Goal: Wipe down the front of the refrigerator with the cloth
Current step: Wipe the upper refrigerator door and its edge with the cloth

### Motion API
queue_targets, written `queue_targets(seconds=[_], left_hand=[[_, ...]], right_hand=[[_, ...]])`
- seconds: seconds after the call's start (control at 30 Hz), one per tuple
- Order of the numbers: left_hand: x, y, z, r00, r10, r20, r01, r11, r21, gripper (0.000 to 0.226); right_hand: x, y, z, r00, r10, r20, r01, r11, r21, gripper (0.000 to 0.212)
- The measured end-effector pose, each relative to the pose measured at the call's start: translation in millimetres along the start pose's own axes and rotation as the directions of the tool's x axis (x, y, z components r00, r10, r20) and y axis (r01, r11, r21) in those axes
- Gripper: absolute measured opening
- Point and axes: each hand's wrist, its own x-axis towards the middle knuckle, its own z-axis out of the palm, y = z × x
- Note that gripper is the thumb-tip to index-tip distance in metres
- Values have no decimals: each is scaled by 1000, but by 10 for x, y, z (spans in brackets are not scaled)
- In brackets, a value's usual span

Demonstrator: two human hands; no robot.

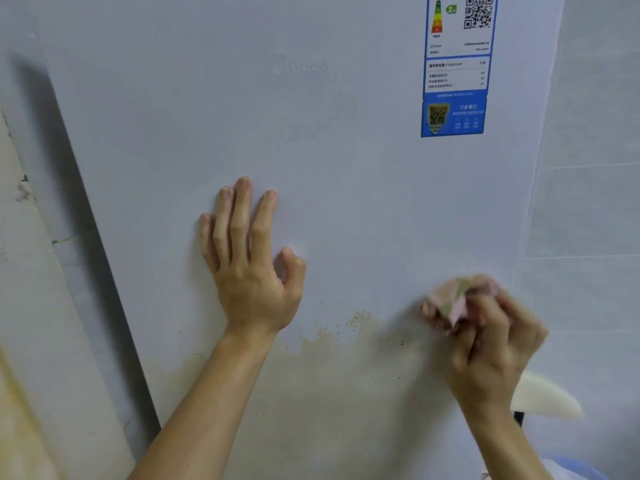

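The white refrigerator door (311,150) fills most of the view. A yellowish-brown stain (332,344) with dark specks spreads across its lower part. My left hand (249,258) lies flat against the door, fingers straight and pointing up, just above the stain's left end. My right hand (491,337) grips a small pink cloth (457,299), bunched up and pressed on the door near its right edge, at the height of the stain's upper border. This hand and the cloth are motion-blurred.
A blue energy label with QR codes (457,67) sticks to the door's upper right. Pale tiled wall (588,202) runs on the right, a stained wall (31,306) on the left. A whitish curved object (543,400) shows behind my right wrist.
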Motion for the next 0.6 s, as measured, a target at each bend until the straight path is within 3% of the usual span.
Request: queue_targets(seconds=[0.17, 0.43, 0.5, 0.6], left_hand=[[-11, -14, 10, 1000, -1, -21, 1, 1000, 0, 62], [-5, -26, -27, 1000, 7, 10, -7, 1000, -25, 63], [-6, -31, -43, 1000, 8, 24, -7, 999, -32, 63], [-3, -33, -63, 999, 8, 47, -6, 999, -47, 63]], right_hand=[[-198, 66, -34, 995, -61, 78, 64, 997, -40, 43], [1105, -435, 247, 990, -1, -144, 11, 998, 66, 41], [1032, -497, 286, 986, 2, -169, 10, 998, 68, 38], [461, -440, 268, 996, -33, -81, 37, 998, 55, 34]])
